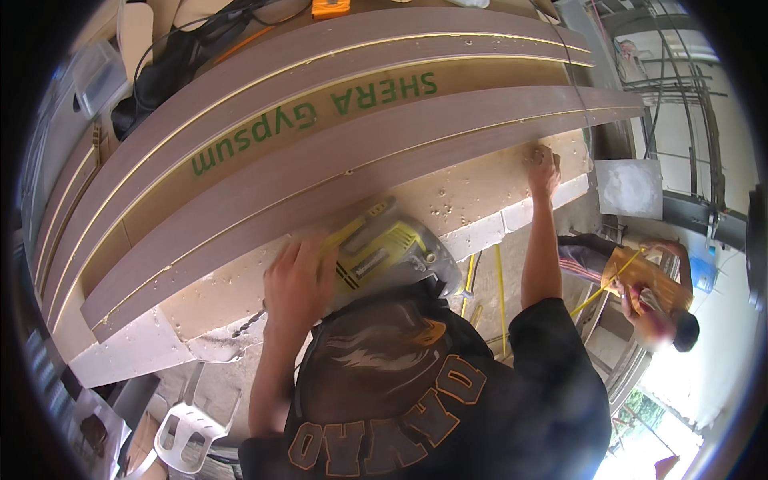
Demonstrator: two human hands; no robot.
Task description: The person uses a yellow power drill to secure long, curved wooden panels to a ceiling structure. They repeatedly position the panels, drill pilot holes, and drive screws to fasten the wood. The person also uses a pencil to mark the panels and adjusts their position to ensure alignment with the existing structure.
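My left hand (300, 276) is beside the left end of a yellow-green and grey power tool (376, 256), which lies at the front edge of the board against my shirt. That hand is smeared by motion, so its grip on the tool is unclear. Farther right, my right arm reaches out, and my right hand (545, 172) is closed low over the right end of a pale board (456, 188). Its fingers are curled, and whatever they hold is too small to make out. Long curved brown strips (360, 164) with pale edges lie just beyond both hands.
Small chips dot the pale board. More curved strips (264, 84) lie behind, with a dark cable and a black bag (188, 60) at the far left. A white plastic chair (190, 432) stands below left. At right, another person (648, 280) holds a yellow strip near a white square panel (630, 188).
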